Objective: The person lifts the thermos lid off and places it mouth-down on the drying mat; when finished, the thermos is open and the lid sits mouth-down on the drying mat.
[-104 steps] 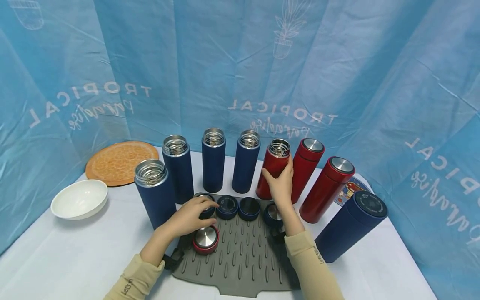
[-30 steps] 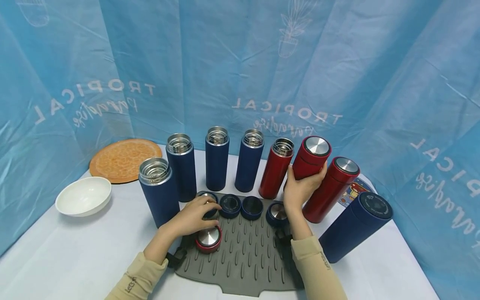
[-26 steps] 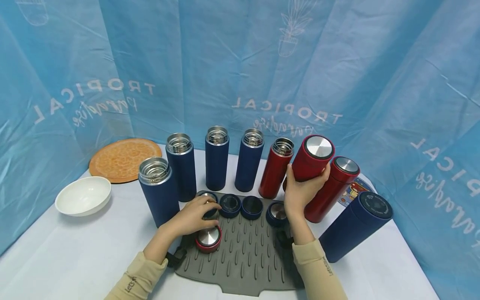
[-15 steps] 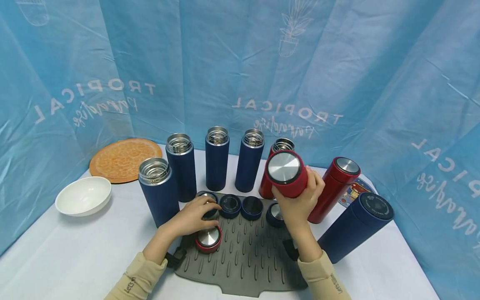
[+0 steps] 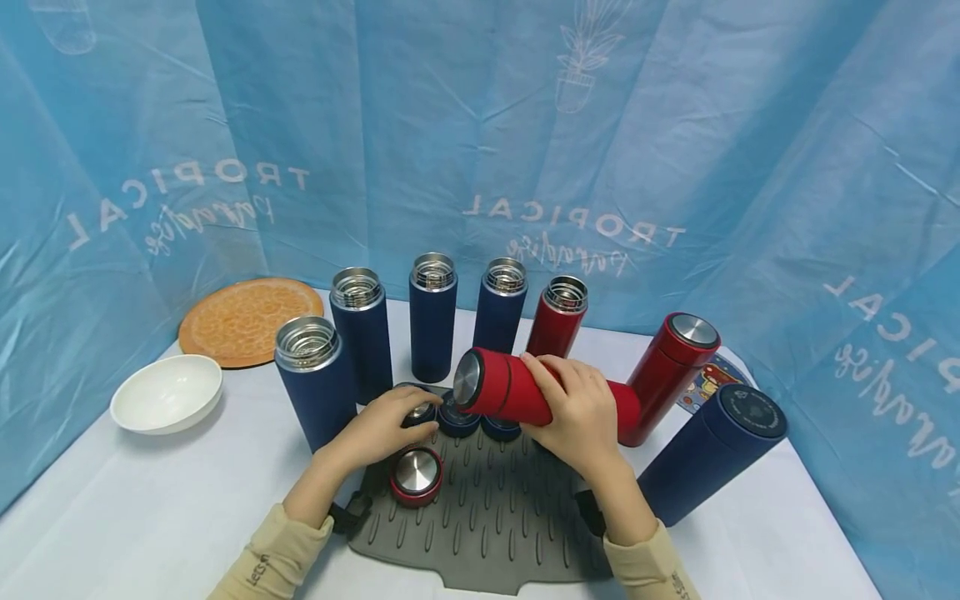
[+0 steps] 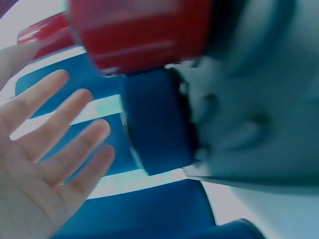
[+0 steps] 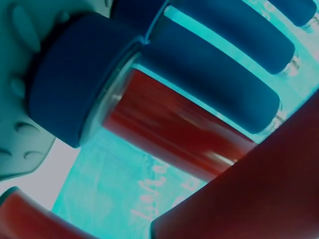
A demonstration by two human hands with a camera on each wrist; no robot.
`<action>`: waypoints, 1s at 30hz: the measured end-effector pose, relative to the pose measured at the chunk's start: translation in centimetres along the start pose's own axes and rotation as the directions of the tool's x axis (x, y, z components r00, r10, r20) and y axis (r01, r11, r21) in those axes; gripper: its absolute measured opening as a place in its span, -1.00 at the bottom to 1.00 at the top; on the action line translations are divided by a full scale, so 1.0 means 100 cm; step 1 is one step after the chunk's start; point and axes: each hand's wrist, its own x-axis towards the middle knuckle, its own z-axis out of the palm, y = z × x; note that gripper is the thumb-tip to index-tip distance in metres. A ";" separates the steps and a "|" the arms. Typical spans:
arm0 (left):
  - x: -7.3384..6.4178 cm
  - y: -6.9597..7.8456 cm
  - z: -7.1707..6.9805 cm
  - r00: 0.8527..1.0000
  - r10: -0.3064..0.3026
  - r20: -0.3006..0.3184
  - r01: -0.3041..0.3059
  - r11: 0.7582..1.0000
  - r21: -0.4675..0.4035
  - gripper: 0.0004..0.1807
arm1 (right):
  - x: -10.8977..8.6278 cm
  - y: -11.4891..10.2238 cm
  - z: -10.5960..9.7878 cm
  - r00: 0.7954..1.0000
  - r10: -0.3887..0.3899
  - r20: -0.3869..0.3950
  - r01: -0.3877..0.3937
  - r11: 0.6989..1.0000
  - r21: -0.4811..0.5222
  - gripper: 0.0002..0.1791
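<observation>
Landmark: a grey ridged mat (image 5: pixel 480 533). Over its far right part we saw a red cylindrical bottle with a silver-topped cap (image 5: pixel 495 387), tipped nearly level, cap end leftward. The right hand (image 5: pixel 577 408) had its fingers wrapped round the body.

Bottle and hand blocked much from the head view. A round blue lid (image 5: pixel 500 429) at the mat's far edge was half covered, and we lost the lower parts of an uncapped red bottle (image 5: pixel 557 321) and an uncapped blue bottle (image 5: pixel 501 312) beyond the mat. Whether the held base touched the capped red bottle (image 5: pixel 667 375) right of the mat, we could not tell.

The left hand (image 5: pixel 375 427) covered part of a silver-topped blue lid (image 5: pixel 422 412) at the mat's far left corner, near a round red lid (image 5: pixel 416 479); contact was unclear. The left wrist view alone showed its fingers (image 6: pixel 82 154) extended and loosely spread, gripping nothing.

The right wrist view gave us another blue lid (image 7: pixel 75 82) on the mat, which the head view hid behind the right hand.

Left of the mat: a white bowl (image 5: pixel 167 393), an orange round placemat (image 5: pixel 247 321).
</observation>
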 end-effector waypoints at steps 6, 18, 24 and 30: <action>0.003 0.014 -0.007 0.986 0.033 -0.162 -0.050 0.993 -0.103 -0.69 | 0.000 0.001 -0.006 0.977 -0.066 0.201 0.082 0.994 -0.074 0.00; 0.004 0.032 -0.004 0.948 0.259 -0.184 -0.306 0.900 -0.310 -0.15 | -0.002 -0.003 -0.004 0.959 -0.095 0.267 0.117 0.991 -0.068 0.03; 0.004 0.028 -0.002 0.927 0.277 -0.254 -0.346 0.894 -0.285 -0.24 | -0.002 -0.006 -0.001 0.953 -0.101 0.287 0.120 0.991 -0.050 0.03; 0.001 0.026 -0.001 0.939 0.236 -0.249 -0.308 0.901 -0.307 -0.27 | -0.005 -0.009 0.002 0.946 -0.098 0.308 0.110 0.994 -0.023 0.05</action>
